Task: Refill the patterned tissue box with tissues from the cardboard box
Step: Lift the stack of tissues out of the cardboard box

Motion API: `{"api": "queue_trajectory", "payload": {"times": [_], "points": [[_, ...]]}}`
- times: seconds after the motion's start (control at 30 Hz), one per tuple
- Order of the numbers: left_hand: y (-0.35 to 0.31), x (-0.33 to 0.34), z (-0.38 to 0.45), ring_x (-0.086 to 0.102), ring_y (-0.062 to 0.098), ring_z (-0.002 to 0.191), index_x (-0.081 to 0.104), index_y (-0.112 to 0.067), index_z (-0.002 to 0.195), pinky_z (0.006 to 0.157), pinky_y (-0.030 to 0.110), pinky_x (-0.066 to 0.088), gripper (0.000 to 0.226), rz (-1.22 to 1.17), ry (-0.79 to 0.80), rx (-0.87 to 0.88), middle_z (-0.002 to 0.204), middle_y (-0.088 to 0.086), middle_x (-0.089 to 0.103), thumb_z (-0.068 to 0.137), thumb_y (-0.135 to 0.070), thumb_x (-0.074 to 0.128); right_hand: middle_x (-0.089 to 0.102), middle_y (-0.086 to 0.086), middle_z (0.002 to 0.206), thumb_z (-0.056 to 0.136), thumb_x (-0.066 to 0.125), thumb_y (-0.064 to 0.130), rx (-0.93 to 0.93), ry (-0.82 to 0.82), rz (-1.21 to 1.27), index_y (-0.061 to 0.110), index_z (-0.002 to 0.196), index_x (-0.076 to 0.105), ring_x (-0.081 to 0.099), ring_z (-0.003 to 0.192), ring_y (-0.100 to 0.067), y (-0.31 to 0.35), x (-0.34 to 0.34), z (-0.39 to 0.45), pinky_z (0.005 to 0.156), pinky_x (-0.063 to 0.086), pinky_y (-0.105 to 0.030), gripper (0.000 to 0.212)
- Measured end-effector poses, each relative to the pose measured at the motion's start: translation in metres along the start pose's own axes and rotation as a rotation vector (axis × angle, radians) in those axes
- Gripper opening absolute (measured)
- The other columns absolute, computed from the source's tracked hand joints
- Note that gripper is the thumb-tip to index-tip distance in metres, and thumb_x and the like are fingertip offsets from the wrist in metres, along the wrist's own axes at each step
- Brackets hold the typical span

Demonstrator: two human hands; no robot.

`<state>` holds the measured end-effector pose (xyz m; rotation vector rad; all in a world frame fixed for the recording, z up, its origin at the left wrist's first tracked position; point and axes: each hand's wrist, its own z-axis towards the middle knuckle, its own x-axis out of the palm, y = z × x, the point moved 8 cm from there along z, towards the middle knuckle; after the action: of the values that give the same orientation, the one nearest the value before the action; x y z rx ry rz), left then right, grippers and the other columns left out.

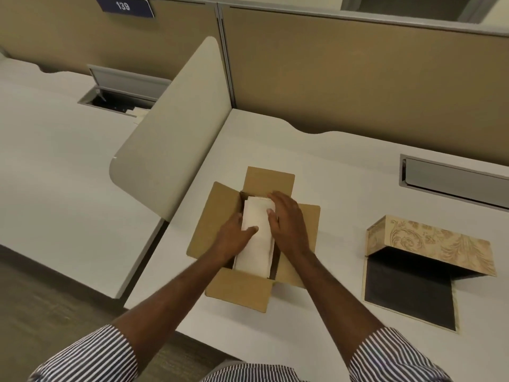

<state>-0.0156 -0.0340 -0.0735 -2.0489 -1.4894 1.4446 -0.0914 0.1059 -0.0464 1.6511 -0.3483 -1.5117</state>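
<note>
Head view, left hand point(234, 235) and right hand point(286, 221) clasping tissues point(257, 244) (long axis running away), inside cardboard box point(209, 230).

White tissues point(256, 241) fill the open cardboard box point(217, 224); patterned tissue box point(429, 244) lies open beside.

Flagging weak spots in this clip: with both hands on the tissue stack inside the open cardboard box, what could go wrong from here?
1. The tissue stack is loose and long; the left hand and right hand press only its sides, so it may sag or shed sheets when lifted.
2. The cardboard box flaps stand close, so the stack could catch on them.
3. The patterned tissue box sits apart to the right, so the carry may loosen the stack.
</note>
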Motion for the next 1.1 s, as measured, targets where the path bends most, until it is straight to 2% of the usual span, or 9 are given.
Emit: {"api": "queue_trajectory", "payload": {"times": [0.13,0.27,0.4,0.53,0.63,0.87,0.93,1.0,1.1], "points": [[0.001,0.024,0.004,0.045,0.028,0.140,0.027,-0.012,0.154,0.115,0.042,0.039,0.078,-0.183,-0.002,-0.049,0.154,0.008,0.043,0.092,-0.039,0.066,0.039,-0.008,0.159,0.105,0.039,0.038,0.056,0.036,-0.165,0.013,0.153,0.037,0.033,0.148,-0.024,-0.016,0.021,0.014,0.124,0.023,-0.043,0.054],[0.020,0.037,0.014,0.055,0.030,0.128,0.044,-0.009,0.145,0.101,0.034,0.045,0.060,-0.302,-0.002,-0.228,0.144,0.012,0.055,0.096,-0.039,0.060,0.036,-0.007,0.161,0.103,0.031,0.051,0.042,0.073,-0.299,0.014,0.155,0.032,0.030,0.150,-0.023,-0.027,0.035,0.012,0.126,0.013,-0.045,0.063],[0.038,0.043,0.016,0.058,0.026,0.100,0.054,-0.005,0.132,0.084,0.032,0.044,0.047,-0.293,-0.027,-0.358,0.130,0.015,0.062,0.097,-0.036,0.058,0.038,-0.006,0.160,0.101,0.029,0.055,0.040,0.049,-0.277,0.015,0.155,0.032,0.032,0.150,-0.024,-0.029,0.037,0.014,0.126,0.014,-0.045,0.067],[0.038,0.046,0.021,0.064,0.032,0.109,0.059,-0.003,0.126,0.085,0.035,0.051,0.044,-0.278,-0.038,-0.348,0.123,0.016,0.066,0.094,-0.034,0.063,0.038,-0.006,0.160,0.101,0.025,0.057,0.032,0.040,-0.246,0.016,0.156,0.029,0.032,0.149,-0.023,-0.031,0.037,0.014,0.126,0.015,-0.045,0.069],[0.043,0.048,0.023,0.067,0.031,0.100,0.063,-0.004,0.121,0.089,0.039,0.055,0.044,-0.344,-0.012,-0.384,0.112,0.013,0.070,0.089,-0.034,0.070,0.039,-0.006,0.159,0.100,0.024,0.058,0.031,0.023,-0.225,0.016,0.156,0.028,0.032,0.149,-0.023,-0.032,0.037,0.015,0.126,0.014,-0.044,0.069],[0.047,0.057,0.023,0.071,0.030,0.097,0.066,-0.010,0.119,0.091,0.044,0.057,0.048,-0.533,0.242,-0.402,0.106,0.011,0.074,0.082,-0.038,0.078,0.036,-0.005,0.161,0.098,0.016,0.063,0.069,0.008,-0.145,0.020,0.158,0.020,0.029,0.150,-0.021,-0.035,0.035,0.013,0.127,0.011,-0.040,0.074],[0.045,0.059,0.022,0.069,0.032,0.105,0.063,-0.010,0.122,0.099,0.050,0.054,0.051,-0.542,0.284,-0.363,0.113,0.014,0.073,0.081,-0.038,0.079,0.036,-0.004,0.161,0.099,0.019,0.061,0.096,0.015,-0.072,0.023,0.159,0.017,0.029,0.150,-0.018,-0.035,0.034,0.014,0.127,0.009,-0.038,0.071],[0.041,0.060,0.019,0.069,0.031,0.105,0.057,-0.011,0.127,0.097,0.049,0.055,0.057,-0.557,0.291,-0.310,0.114,0.013,0.071,0.080,-0.035,0.080,0.041,-0.001,0.158,0.096,0.019,0.063,0.175,0.027,0.120,0.028,0.159,0.015,0.033,0.147,-0.014,-0.037,0.030,0.017,0.127,0.008,-0.037,0.072],[0.030,0.054,0.015,0.066,0.026,0.105,0.049,-0.019,0.128,0.094,0.047,0.057,0.071,-0.525,0.253,-0.194,0.117,0.007,0.067,0.069,-0.039,0.083,0.042,-0.002,0.158,0.091,0.024,0.065,0.357,0.086,0.520,0.034,0.158,0.015,0.038,0.144,-0.017,-0.042,0.020,0.025,0.125,0.021,-0.044,0.074]]}}
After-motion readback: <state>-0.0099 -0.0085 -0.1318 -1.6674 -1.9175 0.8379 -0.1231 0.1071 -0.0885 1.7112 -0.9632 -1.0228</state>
